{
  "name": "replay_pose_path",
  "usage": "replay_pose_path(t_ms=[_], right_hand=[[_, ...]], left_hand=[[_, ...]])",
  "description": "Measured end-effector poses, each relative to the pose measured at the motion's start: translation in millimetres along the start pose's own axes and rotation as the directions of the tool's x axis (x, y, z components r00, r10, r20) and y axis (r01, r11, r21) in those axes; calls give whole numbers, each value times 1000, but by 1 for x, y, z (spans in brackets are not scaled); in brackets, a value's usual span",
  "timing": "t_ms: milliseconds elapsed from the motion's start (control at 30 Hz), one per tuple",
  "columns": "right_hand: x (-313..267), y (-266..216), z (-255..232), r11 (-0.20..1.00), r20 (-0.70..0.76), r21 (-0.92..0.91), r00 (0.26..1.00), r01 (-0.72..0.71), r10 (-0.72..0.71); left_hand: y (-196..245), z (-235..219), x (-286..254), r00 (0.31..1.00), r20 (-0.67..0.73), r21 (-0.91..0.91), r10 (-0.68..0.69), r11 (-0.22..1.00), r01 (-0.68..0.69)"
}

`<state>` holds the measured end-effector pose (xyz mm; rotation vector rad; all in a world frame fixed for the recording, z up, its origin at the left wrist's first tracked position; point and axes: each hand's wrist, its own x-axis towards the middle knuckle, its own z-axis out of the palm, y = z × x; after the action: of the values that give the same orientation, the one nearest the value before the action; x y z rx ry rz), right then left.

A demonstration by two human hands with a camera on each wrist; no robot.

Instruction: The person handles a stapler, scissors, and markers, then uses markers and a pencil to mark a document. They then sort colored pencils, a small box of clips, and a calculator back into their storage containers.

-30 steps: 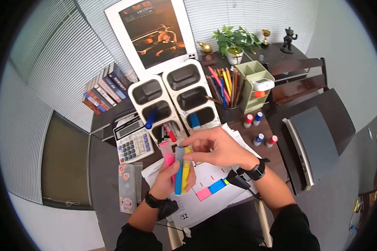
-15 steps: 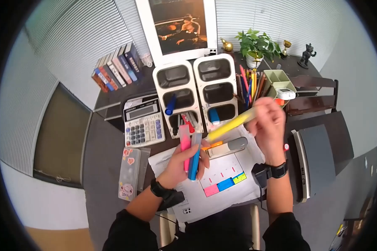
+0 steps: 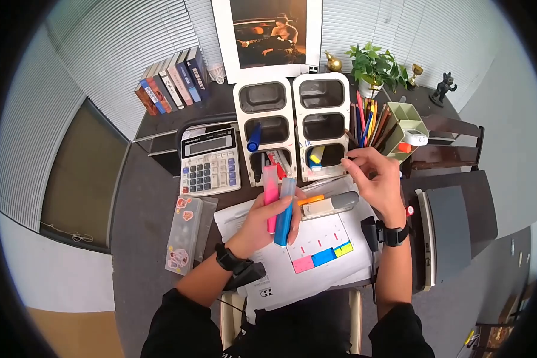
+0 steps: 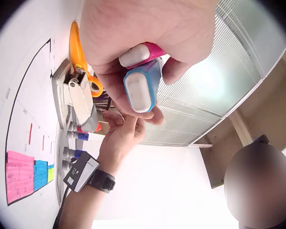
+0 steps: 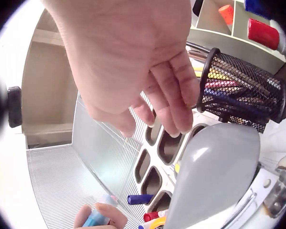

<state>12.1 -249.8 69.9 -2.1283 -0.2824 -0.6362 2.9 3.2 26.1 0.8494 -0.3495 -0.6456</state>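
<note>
My left hand (image 3: 253, 230) grips a pink highlighter (image 3: 271, 194) and a blue highlighter (image 3: 284, 222) side by side above the paper. In the left wrist view the ends of the blue highlighter (image 4: 139, 92) and the pink highlighter (image 4: 135, 56) face the camera. Empty, with fingers bent loosely, my right hand (image 3: 379, 182) hovers just right of the lower right compartment of the organizer (image 3: 323, 175). A yellow highlighter (image 3: 318, 154) lies in that compartment beside a blue-and-white item. In the right wrist view my right hand (image 5: 133, 62) holds nothing.
A grey stapler (image 3: 340, 203) and orange-handled scissors (image 3: 310, 200) lie on a paper with coloured blocks (image 3: 324, 256). Around them are a calculator (image 3: 209, 170), a sticker-covered case (image 3: 182, 235) and a mesh pen cup (image 5: 243, 86). A potted plant stands behind.
A second ago my left hand held the yellow highlighter too; my right hand then carried it. Now it lies in the lower right compartment, released. The head view has shifted.
</note>
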Motion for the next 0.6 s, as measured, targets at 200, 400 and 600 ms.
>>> replay_pose_path(t_ms=[200, 400, 600], right_hand=[[-6, -10, 2, 992, 81, 128, 996, 16, -27], [-5, -16, 6, 991, 212, 136, 976, 21, -49], [-7, -29, 10, 980, 393, 168, 905, 103, -163]], left_hand=[[-4, 3, -1, 998, -42, 39, -53, 998, 55], [3, 5, -1, 997, 38, 118, -69, 991, 64], [0, 5, -4, 988, -36, 149, -152, 976, 156]])
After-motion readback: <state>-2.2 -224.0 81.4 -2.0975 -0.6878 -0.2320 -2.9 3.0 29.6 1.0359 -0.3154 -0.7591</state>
